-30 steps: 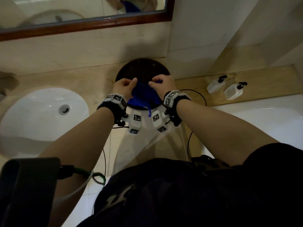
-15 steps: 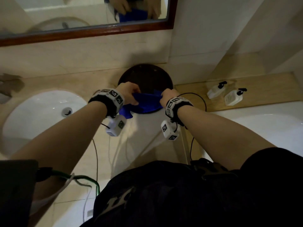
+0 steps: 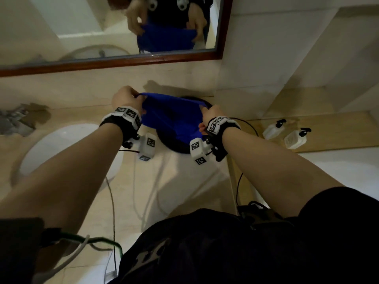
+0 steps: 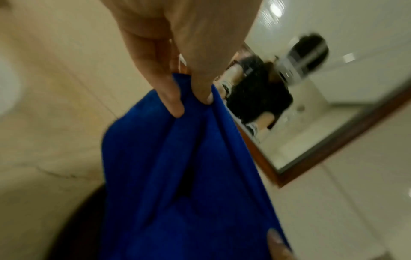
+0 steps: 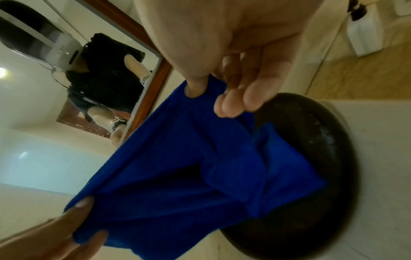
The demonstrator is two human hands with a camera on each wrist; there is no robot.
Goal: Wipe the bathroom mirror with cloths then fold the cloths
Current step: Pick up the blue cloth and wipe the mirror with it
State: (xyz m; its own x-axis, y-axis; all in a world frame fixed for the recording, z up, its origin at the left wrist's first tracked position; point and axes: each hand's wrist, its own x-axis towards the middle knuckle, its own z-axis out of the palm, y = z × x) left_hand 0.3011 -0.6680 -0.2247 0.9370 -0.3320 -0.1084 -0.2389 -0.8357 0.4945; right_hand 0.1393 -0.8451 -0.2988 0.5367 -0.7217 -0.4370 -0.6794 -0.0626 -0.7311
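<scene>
A blue cloth (image 3: 170,117) hangs stretched between both hands above a round black tray (image 3: 174,143) on the counter. My left hand (image 3: 126,97) pinches its upper left corner; in the left wrist view the left hand (image 4: 189,95) has the thumb and a finger nipping the blue cloth (image 4: 177,176). My right hand (image 3: 209,112) pinches the upper right corner, and the right wrist view shows the right hand (image 5: 206,91) on the blue cloth (image 5: 189,167) that droops toward the black tray (image 5: 311,158). The wood-framed mirror (image 3: 82,27) on the wall ahead reflects the cloth and both hands.
A white sink basin (image 3: 51,148) is set into the beige counter at the left. Two white pump bottles (image 3: 287,134) stand on a wooden ledge at the right, beside a white bathtub rim (image 3: 338,167). Cables trail over the counter's front.
Both hands have lifted the blue cloth off the black tray and drawn apart, spreading it out. The view has tilted up, showing more of the mirror.
</scene>
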